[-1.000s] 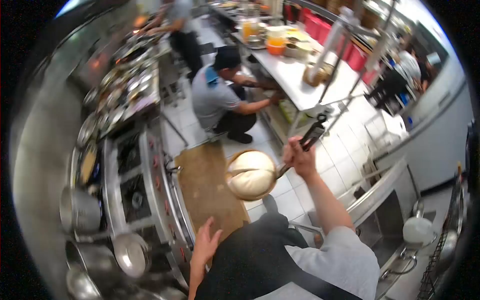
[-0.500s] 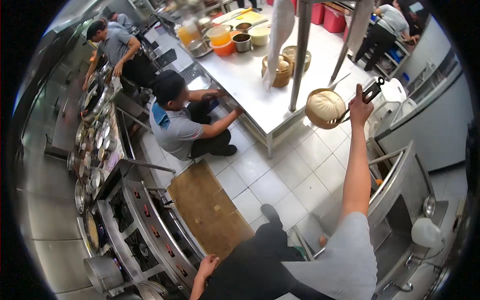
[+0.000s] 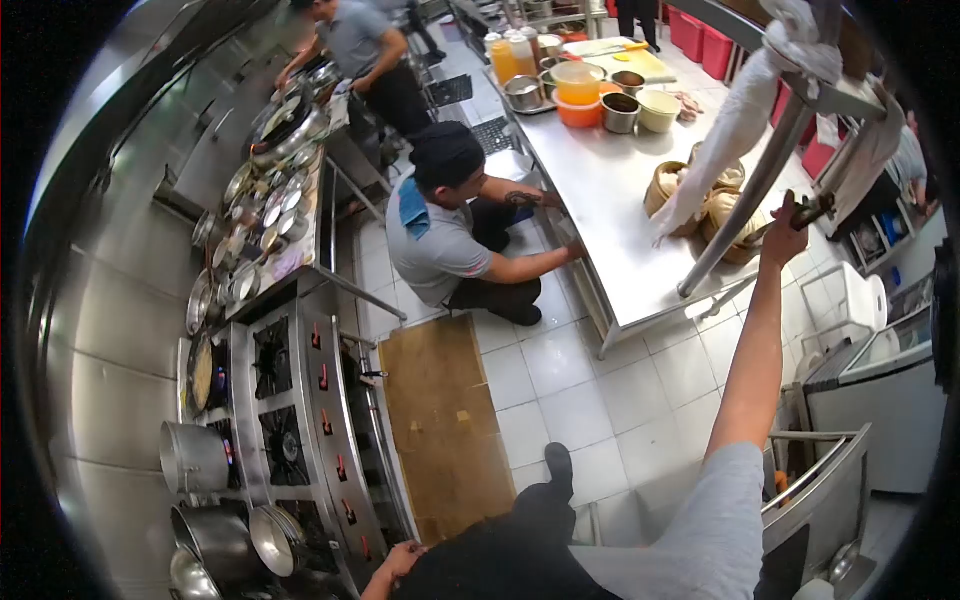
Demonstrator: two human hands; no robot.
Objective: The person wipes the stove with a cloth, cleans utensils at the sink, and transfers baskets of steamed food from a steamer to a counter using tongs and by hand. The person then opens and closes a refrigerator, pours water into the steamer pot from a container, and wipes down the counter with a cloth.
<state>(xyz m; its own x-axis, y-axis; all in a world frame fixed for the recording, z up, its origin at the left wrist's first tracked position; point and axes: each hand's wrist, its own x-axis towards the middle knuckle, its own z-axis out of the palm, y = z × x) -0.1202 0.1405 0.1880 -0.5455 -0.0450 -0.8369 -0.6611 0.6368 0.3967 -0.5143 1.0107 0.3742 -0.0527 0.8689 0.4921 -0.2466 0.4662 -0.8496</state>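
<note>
At the right, my right hand is closed round the dark handle of tongs, with my arm stretched out. The round steamer basket with the pale bun is at the tongs' far end, over the right edge of the steel table, partly behind a metal post. Beside it are other steamer baskets with pale buns. My left hand is low near my waist by the stove; its fingers are curled and partly hidden, and whether they hold anything does not show.
A co-worker crouches at the table's left side, reaching under it. Another person stands at the back left. Stove burners and pots line the left. A white stool stands at the right.
My right hand has carried the tongs and basket from open floor space to the table's right end, beside the other baskets. The view has turned, and my left hand stays low.
</note>
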